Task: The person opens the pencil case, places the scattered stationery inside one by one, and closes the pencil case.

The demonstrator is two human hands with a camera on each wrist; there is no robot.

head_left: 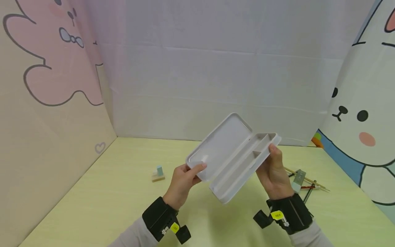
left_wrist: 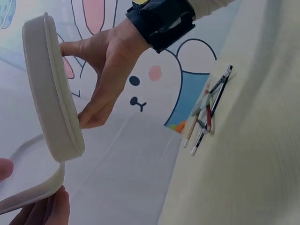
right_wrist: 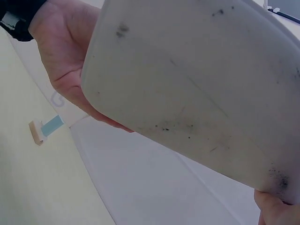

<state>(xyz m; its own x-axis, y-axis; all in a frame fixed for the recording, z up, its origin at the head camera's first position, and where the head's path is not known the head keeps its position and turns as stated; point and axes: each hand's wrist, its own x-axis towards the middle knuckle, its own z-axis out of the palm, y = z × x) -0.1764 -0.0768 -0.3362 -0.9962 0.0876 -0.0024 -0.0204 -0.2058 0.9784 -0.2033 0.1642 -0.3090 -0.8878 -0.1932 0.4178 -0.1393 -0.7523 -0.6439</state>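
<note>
A white pencil case [head_left: 232,178] is held up above the table with its lid [head_left: 220,147] swung wide; its compartments look bare inside. My left hand [head_left: 183,183] pinches the lid's lower left corner, thumb on the inner face. On the tray's right side, my right hand [head_left: 274,173] grips the outer wall with the thumb near the rim. Dark smudges mark the underside of the case [right_wrist: 187,93] in the right wrist view. The left wrist view shows the case [left_wrist: 51,89] edge-on, with the right hand [left_wrist: 105,70] around its far side.
Pencils [head_left: 309,192], thin sticks and a grey-green eraser-like block [head_left: 298,181] lie in a pile on the table's right. A small beige block [head_left: 158,177] with a blue piece on it sits left of centre. Cloth walls stand behind and at both sides.
</note>
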